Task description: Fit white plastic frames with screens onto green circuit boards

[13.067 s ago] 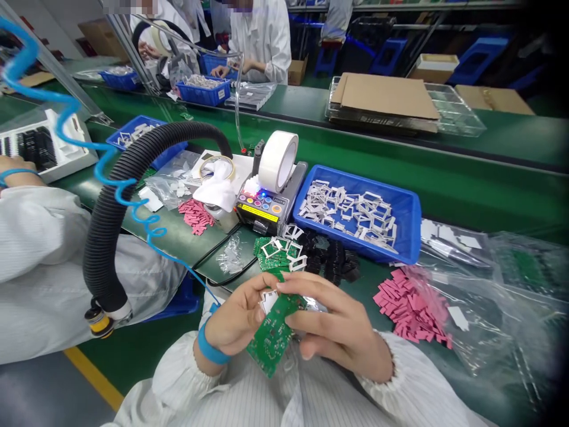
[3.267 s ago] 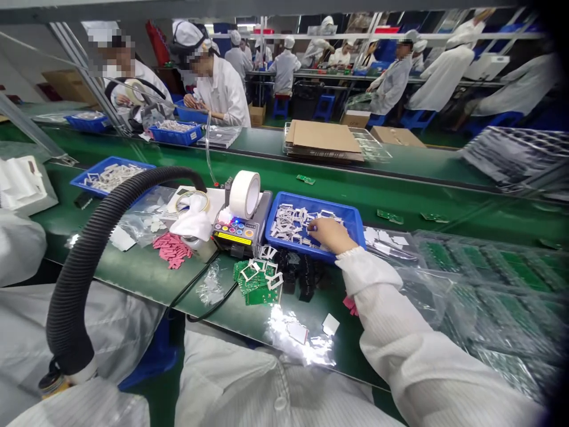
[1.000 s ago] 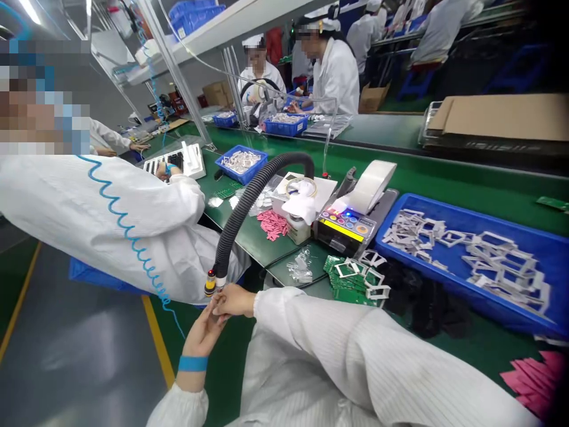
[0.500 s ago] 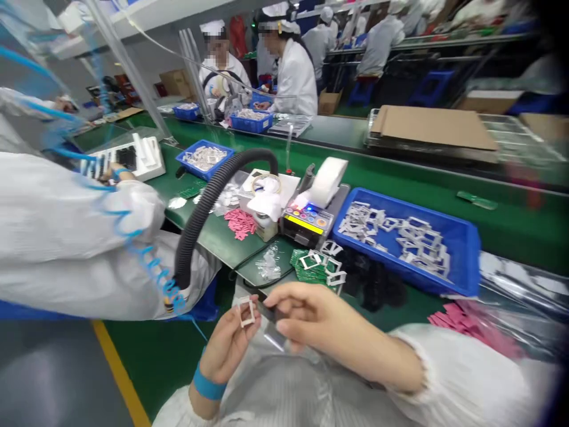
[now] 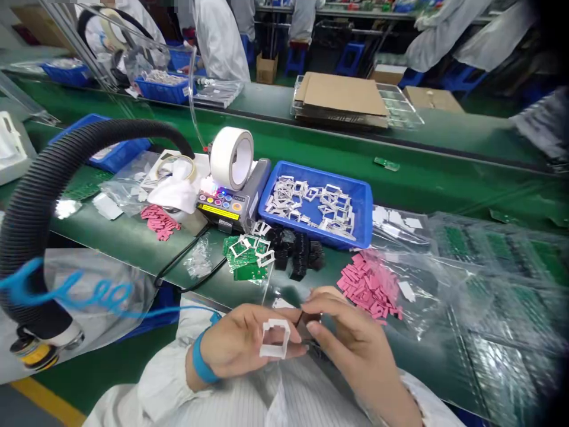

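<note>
Both hands have moved closer together since a moment ago, and the blue tray is back near the middle of the view. The left hand (image 5: 235, 344) has a closed grip on a white square frame (image 5: 274, 354), holding it up in its fingertips just above the edge of the green table (image 5: 293, 293). A blue wristband (image 5: 201, 365) sits on that wrist. The right hand (image 5: 355, 341) is just beside it, and its grip is closed on a small dark piece (image 5: 309, 323), but the fingers hide most of it, so I can't tell what it is.

Past the hands, on the table, a pile of black pieces (image 5: 296, 255) lies next to green circuit boards (image 5: 244, 273) with a few white frames on top. Behind them, the blue tray (image 5: 302, 232) is full of more white frames. A tape machine (image 5: 222, 204) with a big white tape roll (image 5: 220, 157) stands just left of the tray. Pink pads (image 5: 368, 284) lie in a heap on a clear plastic bag to the right. A thick black hose (image 5: 44, 160) curves over the left side.
</note>
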A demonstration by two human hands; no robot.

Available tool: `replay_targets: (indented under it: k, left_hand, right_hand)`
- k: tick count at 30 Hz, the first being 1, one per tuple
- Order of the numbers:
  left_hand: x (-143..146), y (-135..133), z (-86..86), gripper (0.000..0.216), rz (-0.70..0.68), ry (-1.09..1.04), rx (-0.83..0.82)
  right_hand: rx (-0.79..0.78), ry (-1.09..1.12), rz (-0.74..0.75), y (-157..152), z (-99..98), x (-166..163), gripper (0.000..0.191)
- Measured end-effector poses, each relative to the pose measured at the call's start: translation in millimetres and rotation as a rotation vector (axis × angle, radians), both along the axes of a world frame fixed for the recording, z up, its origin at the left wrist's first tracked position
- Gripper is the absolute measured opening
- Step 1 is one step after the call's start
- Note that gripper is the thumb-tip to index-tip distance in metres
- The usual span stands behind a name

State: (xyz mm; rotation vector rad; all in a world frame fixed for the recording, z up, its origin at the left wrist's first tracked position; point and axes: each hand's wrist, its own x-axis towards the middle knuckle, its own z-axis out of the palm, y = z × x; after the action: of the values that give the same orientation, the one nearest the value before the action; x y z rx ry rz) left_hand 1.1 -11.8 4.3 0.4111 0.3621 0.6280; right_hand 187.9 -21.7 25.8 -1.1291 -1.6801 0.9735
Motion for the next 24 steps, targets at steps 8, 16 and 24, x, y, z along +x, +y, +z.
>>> replay_targets:
  k: [8,16,24]
  left_hand:
    - [-16.6,-7.5,11.1,0.034,0.133,0.110,0.130]
    - [-25.9,-6.9,14.7,0.034,0.186,0.165,0.590]
    - [-31.6,-8.7,15.1,0.034,0.116,0.326,0.720]
  right_hand:
    - [0.199,-0.034,0.097,15.4,7.6,-16.6,0.017]
    - [0.428,-0.251,-0.075,7.5,13.6,-20.8,0.019]
    - [0.281,-0.226,-0.035,6.3,11.6,-17.7,0.018]
